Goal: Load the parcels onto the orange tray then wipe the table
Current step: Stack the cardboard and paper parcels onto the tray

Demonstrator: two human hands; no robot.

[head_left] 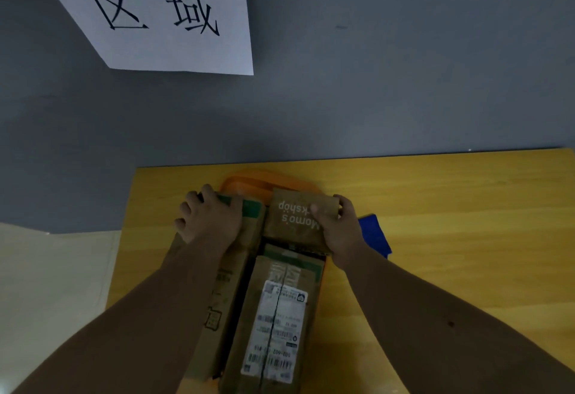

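Three cardboard parcels sit packed together over the orange tray (249, 180), whose far rim alone shows. My left hand (208, 218) rests on the far end of the long left parcel with green tape (224, 284), fingers curled over its edge. My right hand (337, 225) grips the right side of the small brown parcel with white lettering (292, 218). A long parcel with a white shipping label (277, 325) lies nearest me, between my forearms.
A blue cloth (375, 235) lies on the yellow wooden table (451, 222) just right of my right hand. A grey wall stands behind the table, with a white paper sign (161, 14) on it. The table's left edge runs beside the parcels.
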